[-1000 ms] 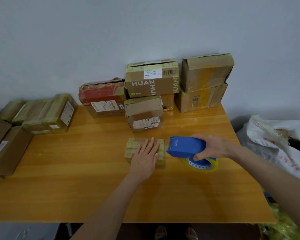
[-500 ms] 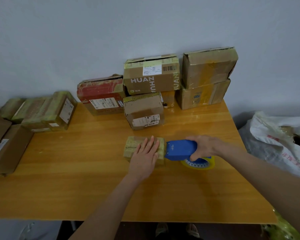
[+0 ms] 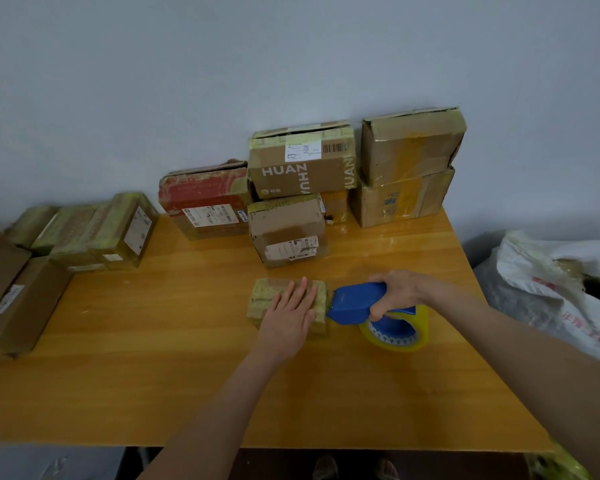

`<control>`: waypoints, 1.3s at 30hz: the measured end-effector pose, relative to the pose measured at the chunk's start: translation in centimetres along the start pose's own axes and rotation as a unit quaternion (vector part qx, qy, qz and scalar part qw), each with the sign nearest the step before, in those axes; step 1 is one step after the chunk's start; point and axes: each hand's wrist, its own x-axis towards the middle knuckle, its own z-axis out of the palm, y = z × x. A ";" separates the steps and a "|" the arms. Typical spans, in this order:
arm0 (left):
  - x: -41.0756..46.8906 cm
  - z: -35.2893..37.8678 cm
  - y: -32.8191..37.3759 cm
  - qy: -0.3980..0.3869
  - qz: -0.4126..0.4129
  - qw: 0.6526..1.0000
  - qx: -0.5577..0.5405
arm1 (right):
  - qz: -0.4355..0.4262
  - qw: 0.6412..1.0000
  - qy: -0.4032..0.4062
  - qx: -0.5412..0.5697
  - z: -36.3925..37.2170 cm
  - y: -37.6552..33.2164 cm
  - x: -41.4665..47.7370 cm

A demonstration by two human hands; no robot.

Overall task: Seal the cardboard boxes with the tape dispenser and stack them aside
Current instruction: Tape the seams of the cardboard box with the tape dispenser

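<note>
From the head view, I am looking down at a small flat cardboard box [image 3: 264,296] lying near the middle of the wooden desk [image 3: 174,362]. Its top and sides are covered in yellowish-green tape. The left hand [image 3: 290,315] is lying on its lid, palm down, with the fingers straight and close together. The right hand [image 3: 400,291] is gripping the blue tape dispenser [image 3: 352,301], fingers curled over the top of the housing and thumb underneath. The dispenser's nose is meeting the right end of the small box, and one yellow tape roll [image 3: 417,336] is hanging below the right hand, just above the desk or on it; I cannot tell which.

I am counting one dispenser and one box under the hands. Six more boxes are standing along the wall: a red-taped box [image 3: 205,199], a box marked HUAN [image 3: 302,168], a plain labelled box [image 3: 286,230] in front of it, a partly hidden box [image 3: 336,206] beneath the HUAN one, and two brown boxes stacked at the right, the upper box [image 3: 413,143] on the lower box [image 3: 402,199]. At the far left, a row of tape-wrapped boxes [image 3: 94,233] is lying beside two plain brown boxes [image 3: 21,306]; I cannot count that row for certain. A white sack [image 3: 551,282] is slumping off the desk's right side.
</note>
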 end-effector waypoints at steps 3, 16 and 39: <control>-0.1 -0.4 0.1 -0.017 0.001 1.000 -0.001 | -0.003 1.000 0.013 0.018 0.4 0.0 -0.6; -0.1 -0.3 -0.1 -0.027 0.010 1.000 0.002 | 0.005 0.997 0.009 -0.078 0.4 -0.7 -0.3; -0.1 -0.3 0.0 -0.023 0.012 0.999 -0.020 | 0.036 0.998 0.043 -0.034 0.4 1.4 -0.4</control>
